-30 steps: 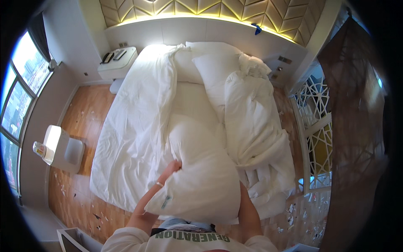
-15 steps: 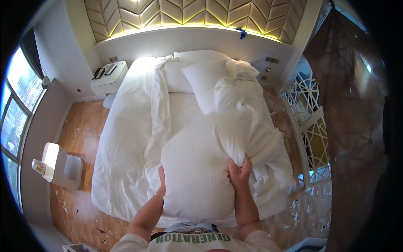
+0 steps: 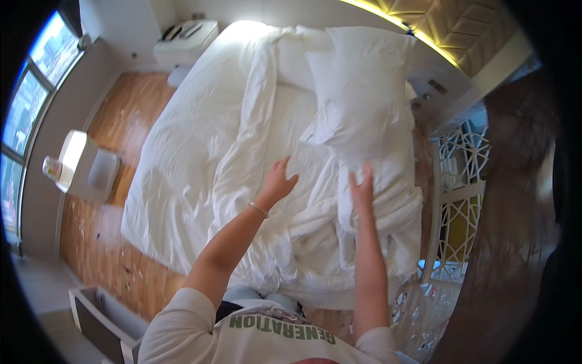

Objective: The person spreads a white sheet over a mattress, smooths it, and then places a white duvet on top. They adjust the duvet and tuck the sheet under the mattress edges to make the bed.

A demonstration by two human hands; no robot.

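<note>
A white pillow (image 3: pixel 367 91) is at the far right of the bed, apart from both hands and beyond my right hand. My left hand (image 3: pixel 277 184) is stretched out above the rumpled white duvet (image 3: pixel 182 164), fingers apart and holding nothing. To its right, my right hand (image 3: pixel 362 189) reaches forward just short of the pillow, its fingers also spread and free. Another white pillow (image 3: pixel 297 60) lies by the headboard, partly covered by the first. Folds of the duvet spread beneath both forearms.
A white nightstand (image 3: pixel 185 43) with a phone stands at the far left. A white bin-like unit (image 3: pixel 91 167) stands by the window. White lattice panels (image 3: pixel 458 206) line the right side. Paper scraps (image 3: pixel 418 312) litter the wooden floor (image 3: pixel 136 109).
Both hands have let go of the pillow, which has moved from in front of me to the far right of the bed. The view has turned, and my arms now stretch forward.
</note>
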